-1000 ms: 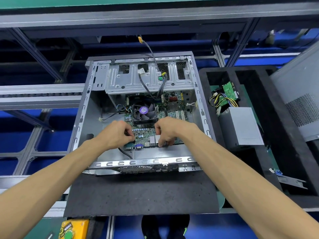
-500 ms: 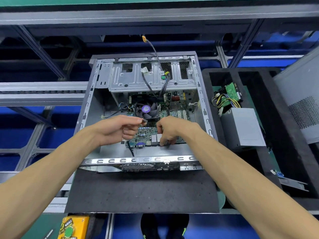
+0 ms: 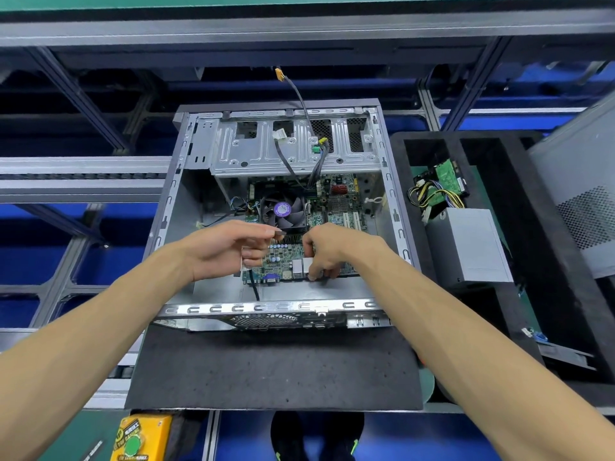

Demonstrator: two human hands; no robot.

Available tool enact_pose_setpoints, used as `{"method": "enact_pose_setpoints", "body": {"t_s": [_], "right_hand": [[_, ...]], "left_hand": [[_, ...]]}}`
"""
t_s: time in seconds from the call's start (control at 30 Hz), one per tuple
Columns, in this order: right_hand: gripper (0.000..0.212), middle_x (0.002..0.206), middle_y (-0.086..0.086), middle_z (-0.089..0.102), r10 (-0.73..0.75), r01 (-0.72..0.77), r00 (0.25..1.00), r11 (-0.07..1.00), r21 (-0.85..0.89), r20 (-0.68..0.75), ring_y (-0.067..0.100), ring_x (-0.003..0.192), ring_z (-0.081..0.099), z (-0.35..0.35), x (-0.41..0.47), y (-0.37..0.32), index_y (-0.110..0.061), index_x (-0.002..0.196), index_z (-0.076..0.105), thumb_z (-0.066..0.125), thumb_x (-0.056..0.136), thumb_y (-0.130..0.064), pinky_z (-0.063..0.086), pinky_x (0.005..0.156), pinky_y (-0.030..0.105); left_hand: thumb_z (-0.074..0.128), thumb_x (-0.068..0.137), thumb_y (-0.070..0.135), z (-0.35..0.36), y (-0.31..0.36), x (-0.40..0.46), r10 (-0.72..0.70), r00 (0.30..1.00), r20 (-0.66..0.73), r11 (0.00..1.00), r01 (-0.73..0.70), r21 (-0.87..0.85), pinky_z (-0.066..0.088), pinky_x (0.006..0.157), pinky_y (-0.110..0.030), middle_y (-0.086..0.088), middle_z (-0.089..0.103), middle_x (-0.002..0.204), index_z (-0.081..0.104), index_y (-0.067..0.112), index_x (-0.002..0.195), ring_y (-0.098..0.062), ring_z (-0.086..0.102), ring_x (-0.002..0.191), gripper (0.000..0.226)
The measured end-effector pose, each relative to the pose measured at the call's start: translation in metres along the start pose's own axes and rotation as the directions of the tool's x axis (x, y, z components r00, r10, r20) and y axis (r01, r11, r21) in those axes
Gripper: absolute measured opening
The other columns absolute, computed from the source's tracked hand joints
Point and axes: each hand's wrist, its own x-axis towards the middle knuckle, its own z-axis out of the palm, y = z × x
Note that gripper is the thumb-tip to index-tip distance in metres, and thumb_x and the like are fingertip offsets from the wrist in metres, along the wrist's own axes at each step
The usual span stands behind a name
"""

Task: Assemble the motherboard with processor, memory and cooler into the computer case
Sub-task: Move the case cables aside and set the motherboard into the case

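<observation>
Yellow box [image 3: 141, 439]: nearest the camera, bottom left, w/ a green round button on top.
Shoes [image 3: 316, 437]: dark w/ green trim, seen below the bench edge.
Foam mat [image 3: 273, 371]: black, lies under the near end of the case & reaches toward the camera.
Computer case [image 3: 173, 211]: open side up on the mat; perforated rear panel faces the camera, drive cage at the far end.
Left hand [image 3: 226, 249]: raised over the case's left half; thumb & forefinger pinch a small dark part [image 3: 281, 232], too small to identify; other fingers curl under.
Right hand [image 3: 327, 251]: down on the board's near edge, fingers curled round the silver port block [image 3: 301, 267], fingertips at the rim of the board.
Motherboard [image 3: 286, 254]: green, inside the case on its floor, between both hands & running back under the drive cage; blue & silver ports line its near edge.
Cooler [image 3: 283, 211]: grey fan w/ purple hub label, sits on the board just beyond the hands.
Black cable [image 3: 254, 289]: runs from the board's near left corner to the case's rear rail.
Cables [image 3: 299, 101]: dark leads rise from the board over the drive cage; one ends in a yellow plug beyond the case.
Foam tray [image 3: 399, 154]: black, right of the case; holds a grey power supply [image 3: 469, 247] w/ yellow-&-black wires & a green circuit board [image 3: 449, 176] farther back.
Side panel [image 3: 579, 181]: grey, perforated, leans at far right.
</observation>
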Motion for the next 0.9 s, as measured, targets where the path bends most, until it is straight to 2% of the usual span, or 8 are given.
{"method": "enact_pose_setpoints", "body": {"t_s": [0.17,0.27,0.4,0.5,0.57,0.7,0.8,0.9], "right_hand": [[0.032,0.081,0.007,0.069,-0.007,0.007,1.0,1.0,-0.017,-0.004,0.024,0.058,0.067,0.0,-0.001,-0.001,-0.017,0.085,0.055,0.086,0.078,-0.01,0.063,0.065,0.039],[0.032,0.081,0.007,0.068,-0.011,0.011,1.0,1.0,-0.022,-0.008,0.024,0.06,0.067,0.001,-0.002,-0.001,-0.017,0.084,0.055,0.086,0.078,-0.01,0.064,0.068,0.041],[0.029,0.087,0.002,0.068,-0.045,0.043,0.999,0.995,-0.09,-0.021,0.017,0.065,0.063,0.0,-0.003,-0.001,-0.016,0.093,0.062,0.085,0.08,-0.027,0.057,0.059,0.033],[0.025,0.08,-0.009,0.067,-0.143,0.116,0.97,0.983,-0.146,-0.198,0.009,0.073,0.061,-0.001,-0.003,-0.002,-0.021,0.086,0.07,0.073,0.087,-0.046,0.047,0.062,0.028],[0.025,0.075,-0.007,0.07,-0.186,0.177,0.93,0.983,-0.057,-0.317,0.01,0.069,0.062,-0.003,-0.003,-0.006,-0.02,0.08,0.073,0.065,0.092,-0.04,0.05,0.064,0.028],[0.026,0.05,-0.01,0.058,-0.164,0.228,0.942,0.953,0.2,-0.293,0.007,0.045,0.048,-0.004,-0.003,-0.014,-0.018,0.08,0.077,0.061,0.095,-0.031,0.044,0.049,0.021],[0.023,0.059,-0.007,0.068,-0.16,0.228,0.962,0.919,0.323,-0.223,0.008,0.043,0.051,-0.003,-0.005,-0.018,-0.015,0.085,0.073,0.06,0.099,-0.027,0.043,0.046,0.02],[0.019,0.064,-0.004,0.071,-0.159,0.217,0.97,0.911,0.351,-0.185,0.007,0.041,0.049,-0.005,-0.008,-0.021,-0.012,0.09,0.072,0.061,0.1,-0.023,0.045,0.047,0.021]], "left_hand": [[0.082,0.076,0.021,0.002,-0.004,0.005,0.086,0.969,-0.232,0.973,-0.032,0.227,0.026,0.044,-0.019,0.006,0.035,0.057,0.077,0.004,0.096,-0.011,0.025,0.051,0.026],[0.072,0.088,0.014,0.005,-0.007,0.006,0.154,0.936,-0.316,0.95,-0.052,0.308,0.024,0.042,-0.019,0.005,0.032,0.056,0.076,0.005,0.089,-0.011,0.023,0.049,0.01],[0.066,0.094,0.019,0.009,-0.008,0.004,0.176,0.911,-0.372,0.886,0.018,0.464,0.023,0.044,-0.021,0.006,0.025,0.057,0.072,0.006,0.088,-0.012,0.022,0.051,0.015],[0.065,0.095,0.026,0.01,-0.007,0.003,0.192,0.9,-0.392,0.821,0.071,0.566,0.029,0.044,-0.02,0.005,0.026,0.056,0.073,0.002,0.088,-0.011,0.026,0.049,0.026],[0.066,0.095,0.028,0.011,-0.007,0.002,0.201,0.893,-0.404,0.795,0.092,0.599,0.032,0.045,-0.022,0.002,0.027,0.057,0.074,0.004,0.086,-0.014,0.029,0.05,0.027],[0.067,0.093,0.031,0.013,-0.005,0.001,0.222,0.891,-0.395,0.765,0.092,0.638,0.037,0.048,-0.021,0.001,0.034,0.055,0.076,0.009,0.082,-0.014,0.036,0.049,0.027],[0.066,0.094,0.03,0.014,-0.004,0.0,0.251,0.891,-0.378,0.751,0.067,0.657,0.039,0.049,-0.017,-0.001,0.041,0.057,0.075,0.009,0.08,-0.014,0.039,0.053,0.027],[0.066,0.094,0.03,0.015,-0.004,-0.001,0.252,0.895,-0.368,0.755,0.056,0.653,0.04,0.058,-0.024,-0.002,0.045,0.06,0.074,0.01,0.08,-0.016,0.042,0.058,0.026]]}}
